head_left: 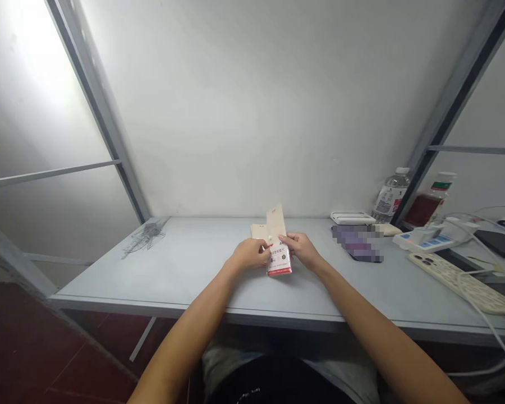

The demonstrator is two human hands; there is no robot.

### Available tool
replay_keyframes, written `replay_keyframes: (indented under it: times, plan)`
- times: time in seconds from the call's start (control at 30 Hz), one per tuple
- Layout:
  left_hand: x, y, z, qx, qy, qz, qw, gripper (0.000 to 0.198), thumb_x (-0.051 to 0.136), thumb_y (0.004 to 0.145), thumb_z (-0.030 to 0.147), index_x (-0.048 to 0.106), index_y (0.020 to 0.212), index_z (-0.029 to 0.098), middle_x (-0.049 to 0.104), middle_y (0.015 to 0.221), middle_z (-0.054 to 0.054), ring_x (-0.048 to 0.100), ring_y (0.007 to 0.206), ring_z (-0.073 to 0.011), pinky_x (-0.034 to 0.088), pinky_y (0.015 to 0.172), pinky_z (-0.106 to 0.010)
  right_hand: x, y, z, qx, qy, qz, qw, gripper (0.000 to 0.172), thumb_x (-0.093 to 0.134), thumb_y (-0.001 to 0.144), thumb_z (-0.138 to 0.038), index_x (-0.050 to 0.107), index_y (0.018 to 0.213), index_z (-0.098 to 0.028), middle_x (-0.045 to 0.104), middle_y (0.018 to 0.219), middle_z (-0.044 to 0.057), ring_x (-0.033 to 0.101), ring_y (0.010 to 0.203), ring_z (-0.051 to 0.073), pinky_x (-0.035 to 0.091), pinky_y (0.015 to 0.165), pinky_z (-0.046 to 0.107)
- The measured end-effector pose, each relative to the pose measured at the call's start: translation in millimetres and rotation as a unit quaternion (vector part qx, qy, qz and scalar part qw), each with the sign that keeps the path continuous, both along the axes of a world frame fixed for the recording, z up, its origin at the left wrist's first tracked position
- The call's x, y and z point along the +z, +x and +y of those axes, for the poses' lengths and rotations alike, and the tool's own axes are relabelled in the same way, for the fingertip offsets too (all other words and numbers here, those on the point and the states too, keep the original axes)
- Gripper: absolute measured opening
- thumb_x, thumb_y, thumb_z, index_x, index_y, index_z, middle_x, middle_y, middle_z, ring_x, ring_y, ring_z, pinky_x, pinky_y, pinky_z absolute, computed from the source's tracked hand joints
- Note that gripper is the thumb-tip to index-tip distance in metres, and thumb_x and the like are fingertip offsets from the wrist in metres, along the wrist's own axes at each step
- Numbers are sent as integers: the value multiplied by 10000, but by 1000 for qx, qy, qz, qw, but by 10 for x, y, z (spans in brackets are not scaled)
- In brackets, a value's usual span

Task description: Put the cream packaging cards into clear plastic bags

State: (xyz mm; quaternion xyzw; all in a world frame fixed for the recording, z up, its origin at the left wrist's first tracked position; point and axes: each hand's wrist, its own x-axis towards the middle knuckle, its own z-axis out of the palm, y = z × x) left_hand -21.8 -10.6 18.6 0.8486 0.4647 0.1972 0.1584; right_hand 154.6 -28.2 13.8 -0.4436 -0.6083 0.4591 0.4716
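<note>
In the head view, above the middle of the table, is a slim ruler-set packet (280, 259) with red and black print and a tall cream flap (275, 220) standing up from it. My right hand (305, 249) grips its right edge, thumb in front. My left hand (250, 253) is closed at the packet's left edge, its thumb and forefinger pinching there by a small red spot. Another cream piece (258, 230) shows behind the packet and my left hand; its lower part is hidden.
On the right lie a purple pouch-like item (356, 244), a white device (352, 218), a power strip (425, 240) with tangled cables and a phone in a patterned case (463, 280). Two bottles (390, 193) stand behind. Dark scribbles (147, 235) mark the table's left side.
</note>
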Motion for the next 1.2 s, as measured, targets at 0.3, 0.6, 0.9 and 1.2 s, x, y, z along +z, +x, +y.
replay_keyframes:
  times: [0.3,0.6,0.9,1.2]
  plan:
    - [-47,42,-5,31,41,22,998,363,364,801,376,639,677,173,627,660,-66,539,587,-163,342,551,-260,16,-52,-61,69,-1,5,998,366,554,716,-500,594,619,-149,603,556,20,546,490,140,412,442,238]
    - [-46,24,20,-18,45,33,998,379,303,822,301,612,642,176,623,678,-64,505,589,-145,331,570,-252,9,-38,-53,41,21,-41,998,356,494,744,-476,552,593,-159,543,522,-3,484,473,120,365,458,233]
    - [-64,61,3,9,70,63,996,340,340,824,321,616,688,176,637,707,-65,536,607,-150,328,546,-246,-48,-37,0,-5,24,-49,999,318,432,746,-400,448,520,-177,497,483,-5,449,470,122,327,462,239]
    - [-76,76,11,23,119,50,991,298,377,836,307,587,1009,186,663,870,-60,577,680,-152,369,570,-237,-96,-27,7,-46,74,-83,993,279,421,737,-336,428,503,-184,484,478,-10,429,466,124,310,459,246]
